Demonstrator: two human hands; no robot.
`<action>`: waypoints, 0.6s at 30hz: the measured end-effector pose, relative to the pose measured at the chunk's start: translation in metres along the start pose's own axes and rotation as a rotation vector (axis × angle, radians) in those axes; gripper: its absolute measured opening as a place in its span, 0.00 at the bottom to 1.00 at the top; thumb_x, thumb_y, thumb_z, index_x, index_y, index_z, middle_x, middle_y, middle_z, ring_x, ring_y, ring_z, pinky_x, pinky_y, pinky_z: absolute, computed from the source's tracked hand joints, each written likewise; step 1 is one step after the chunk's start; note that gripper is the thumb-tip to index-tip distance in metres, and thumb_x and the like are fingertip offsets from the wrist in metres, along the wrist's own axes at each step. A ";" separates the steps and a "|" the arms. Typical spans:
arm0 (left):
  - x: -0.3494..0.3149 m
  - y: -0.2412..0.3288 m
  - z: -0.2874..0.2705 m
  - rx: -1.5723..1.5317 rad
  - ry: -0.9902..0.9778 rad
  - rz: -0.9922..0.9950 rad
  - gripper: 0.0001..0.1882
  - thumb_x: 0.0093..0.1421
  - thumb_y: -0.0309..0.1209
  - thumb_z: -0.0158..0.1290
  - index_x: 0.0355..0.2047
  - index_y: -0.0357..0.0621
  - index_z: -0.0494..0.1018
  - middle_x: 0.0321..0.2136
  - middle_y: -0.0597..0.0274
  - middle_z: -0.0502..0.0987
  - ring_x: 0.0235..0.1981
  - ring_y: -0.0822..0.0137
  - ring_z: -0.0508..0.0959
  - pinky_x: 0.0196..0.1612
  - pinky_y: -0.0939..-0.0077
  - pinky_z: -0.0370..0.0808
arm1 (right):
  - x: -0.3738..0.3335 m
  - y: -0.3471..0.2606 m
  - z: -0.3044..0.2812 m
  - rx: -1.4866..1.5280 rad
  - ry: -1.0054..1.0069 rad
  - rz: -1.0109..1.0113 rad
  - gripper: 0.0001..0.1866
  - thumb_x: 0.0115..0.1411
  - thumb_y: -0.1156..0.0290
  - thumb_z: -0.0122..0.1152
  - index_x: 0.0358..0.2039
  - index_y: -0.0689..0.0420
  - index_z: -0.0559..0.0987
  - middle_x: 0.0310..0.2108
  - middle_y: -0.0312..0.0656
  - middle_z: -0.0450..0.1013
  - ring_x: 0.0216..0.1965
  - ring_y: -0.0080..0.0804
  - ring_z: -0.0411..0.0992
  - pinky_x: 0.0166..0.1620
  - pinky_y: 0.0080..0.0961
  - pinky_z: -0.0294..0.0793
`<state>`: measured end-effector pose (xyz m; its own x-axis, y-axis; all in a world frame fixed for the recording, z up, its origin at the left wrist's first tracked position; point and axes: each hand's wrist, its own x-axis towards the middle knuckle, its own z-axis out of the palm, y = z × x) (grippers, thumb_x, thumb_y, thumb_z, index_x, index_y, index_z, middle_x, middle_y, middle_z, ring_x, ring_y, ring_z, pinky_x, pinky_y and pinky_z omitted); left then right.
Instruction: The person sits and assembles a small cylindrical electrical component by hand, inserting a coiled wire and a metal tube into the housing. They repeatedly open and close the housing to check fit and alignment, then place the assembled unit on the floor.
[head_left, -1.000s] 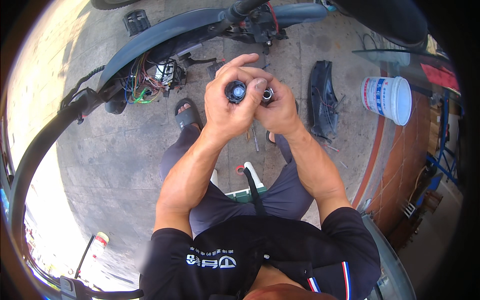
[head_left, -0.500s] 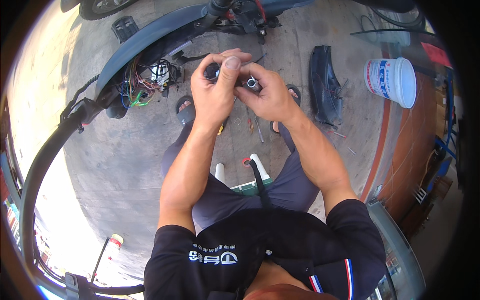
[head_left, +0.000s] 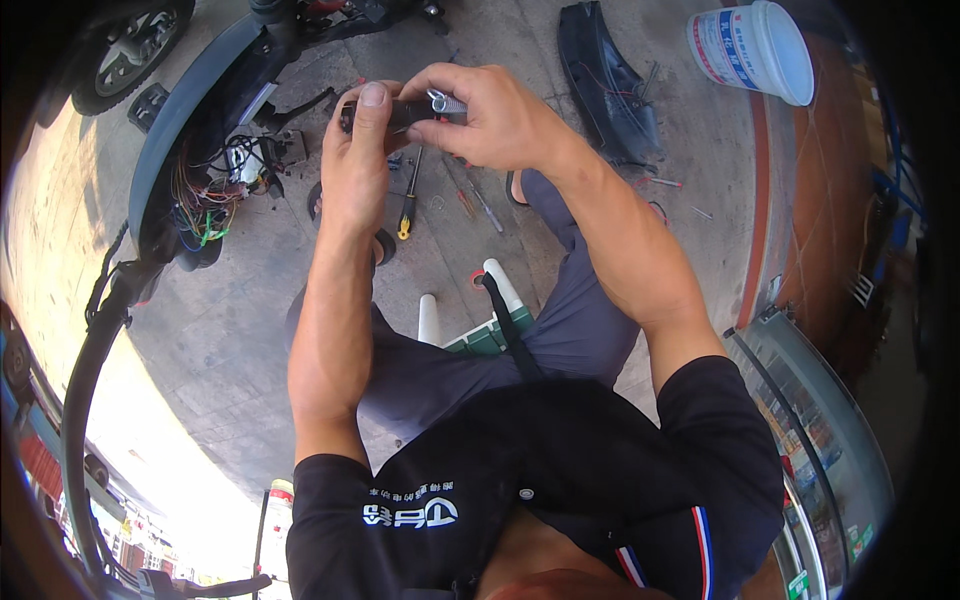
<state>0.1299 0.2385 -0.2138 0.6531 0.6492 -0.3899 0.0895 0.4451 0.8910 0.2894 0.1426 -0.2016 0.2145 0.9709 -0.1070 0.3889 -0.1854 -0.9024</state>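
Both my hands are raised together beyond my knees. My left hand (head_left: 358, 150) is closed around a dark cylindrical part (head_left: 410, 114), its thumb lying along it. At the right end of that part, my right hand (head_left: 490, 115) pinches a small silver coil spring (head_left: 449, 104) with a looped end. The fingers hide some of both pieces, so I cannot tell whether they are joined. On the floor below lies a screwdriver (head_left: 408, 205) with a yellow and black handle.
A vehicle frame with a curved dark panel (head_left: 165, 130) arches over the left side, tangled wires (head_left: 205, 205) hanging out. To the right are a black curved cover (head_left: 600, 85) and a white bucket (head_left: 782, 55). Between my legs stands a green-and-white stool (head_left: 480, 338).
The view has shifted, and my hands now appear further left and higher. They are turned so the cylindrical part lies sideways, with the spring showing. The screwdriver has come into fuller view.
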 end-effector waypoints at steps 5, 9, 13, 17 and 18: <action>0.009 -0.004 0.014 0.351 0.184 0.197 0.34 0.64 0.44 0.57 0.62 0.35 0.62 0.54 0.53 0.75 0.51 0.66 0.76 0.51 0.71 0.72 | -0.007 0.057 -0.032 -0.025 -0.007 0.208 0.20 0.58 0.62 0.69 0.47 0.59 0.80 0.32 0.39 0.79 0.32 0.25 0.77 0.39 0.24 0.76; 0.017 0.007 0.004 0.296 0.182 0.243 0.29 0.64 0.42 0.57 0.58 0.35 0.68 0.52 0.54 0.77 0.50 0.65 0.78 0.51 0.71 0.72 | -0.012 0.099 -0.048 -0.074 0.087 0.464 0.22 0.59 0.58 0.68 0.50 0.57 0.79 0.31 0.38 0.77 0.22 0.23 0.73 0.23 0.24 0.73; 0.018 -0.001 0.013 0.378 0.146 0.154 0.28 0.65 0.43 0.56 0.58 0.36 0.68 0.52 0.54 0.77 0.49 0.65 0.78 0.51 0.72 0.72 | -0.008 0.095 -0.046 -0.013 0.050 0.404 0.22 0.59 0.59 0.68 0.50 0.57 0.79 0.32 0.36 0.77 0.28 0.21 0.74 0.30 0.22 0.76; 0.018 -0.011 0.028 0.043 0.070 0.072 0.28 0.67 0.45 0.54 0.58 0.35 0.68 0.54 0.52 0.76 0.50 0.62 0.77 0.53 0.69 0.73 | -0.002 0.060 -0.028 0.301 -0.066 0.016 0.20 0.58 0.62 0.70 0.48 0.58 0.79 0.35 0.37 0.79 0.39 0.20 0.75 0.45 0.21 0.75; 0.017 -0.012 0.031 -0.082 0.043 0.118 0.27 0.69 0.45 0.50 0.57 0.34 0.68 0.55 0.49 0.74 0.52 0.61 0.77 0.54 0.66 0.73 | -0.005 0.053 -0.025 0.218 -0.054 -0.048 0.19 0.58 0.65 0.71 0.48 0.59 0.79 0.37 0.38 0.80 0.39 0.21 0.76 0.45 0.22 0.75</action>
<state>0.1636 0.2251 -0.2240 0.6227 0.7249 -0.2945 -0.0488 0.4117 0.9100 0.3309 0.1239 -0.2385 0.1497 0.9856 -0.0788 0.1934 -0.1073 -0.9752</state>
